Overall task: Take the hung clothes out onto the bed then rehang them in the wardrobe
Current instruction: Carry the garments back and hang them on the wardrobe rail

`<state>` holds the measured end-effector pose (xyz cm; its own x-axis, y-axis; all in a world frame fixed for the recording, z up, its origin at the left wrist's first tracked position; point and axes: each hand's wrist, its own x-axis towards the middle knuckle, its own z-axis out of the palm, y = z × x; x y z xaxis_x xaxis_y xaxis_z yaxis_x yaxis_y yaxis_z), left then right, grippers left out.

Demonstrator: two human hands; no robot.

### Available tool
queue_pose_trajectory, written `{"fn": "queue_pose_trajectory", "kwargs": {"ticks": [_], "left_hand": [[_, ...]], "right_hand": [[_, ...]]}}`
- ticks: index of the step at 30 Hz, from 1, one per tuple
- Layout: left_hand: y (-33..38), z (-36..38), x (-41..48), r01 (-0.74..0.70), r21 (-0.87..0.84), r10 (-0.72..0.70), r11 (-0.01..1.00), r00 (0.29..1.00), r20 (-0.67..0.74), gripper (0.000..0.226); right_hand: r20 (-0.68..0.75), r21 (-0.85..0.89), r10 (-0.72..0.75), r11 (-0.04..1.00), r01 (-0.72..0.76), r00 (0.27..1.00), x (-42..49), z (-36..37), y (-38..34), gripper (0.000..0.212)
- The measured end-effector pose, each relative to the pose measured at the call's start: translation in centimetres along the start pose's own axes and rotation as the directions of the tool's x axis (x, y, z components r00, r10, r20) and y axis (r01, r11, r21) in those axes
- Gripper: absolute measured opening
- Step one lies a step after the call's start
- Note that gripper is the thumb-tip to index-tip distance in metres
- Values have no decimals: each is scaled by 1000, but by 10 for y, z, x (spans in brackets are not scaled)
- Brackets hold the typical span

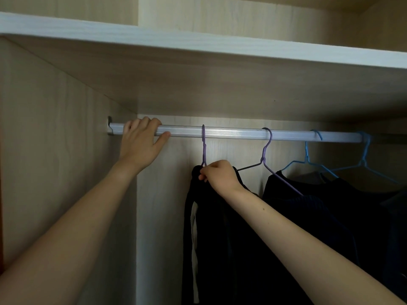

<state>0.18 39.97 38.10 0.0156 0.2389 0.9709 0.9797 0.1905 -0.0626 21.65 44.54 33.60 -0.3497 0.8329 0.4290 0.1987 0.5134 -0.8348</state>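
A silver rail [231, 133] runs across the wardrobe. My left hand [141, 143] grips the rail near its left bracket. My right hand [220, 175] holds the shoulder of a dark garment [222, 238] where it meets its purple hanger [203, 146], whose hook sits over the rail. To the right a second purple hanger [267, 155] carries another dark garment [308, 208]. Two blue hangers [308, 155] [364, 159] with dark clothes hang further right.
A pale wooden shelf [198, 47] spans the wardrobe just above the rail. The wardrobe's left side wall [55, 150] stands close beside my left arm. The back panel [163, 216] shows between the wall and the clothes.
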Motion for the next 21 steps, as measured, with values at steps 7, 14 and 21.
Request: {"fn": "queue_pose_trajectory", "kwargs": {"ticks": [7,14,21], "left_hand": [[23,-37,-12,204,-287,-181,936,978,106,37],[93,-116,-169,471,-764,-449,441,853,267,15],[124,-125,-443,950,-312,-464,3,278,841,30]], "right_hand": [[-183,72,-220,969,236,958,-47,-20,13,18],[-296,222,-144,951,215,944,-180,-33,99,22],[-242,257,353,922,-291,904,-333,-13,242,29]]}}
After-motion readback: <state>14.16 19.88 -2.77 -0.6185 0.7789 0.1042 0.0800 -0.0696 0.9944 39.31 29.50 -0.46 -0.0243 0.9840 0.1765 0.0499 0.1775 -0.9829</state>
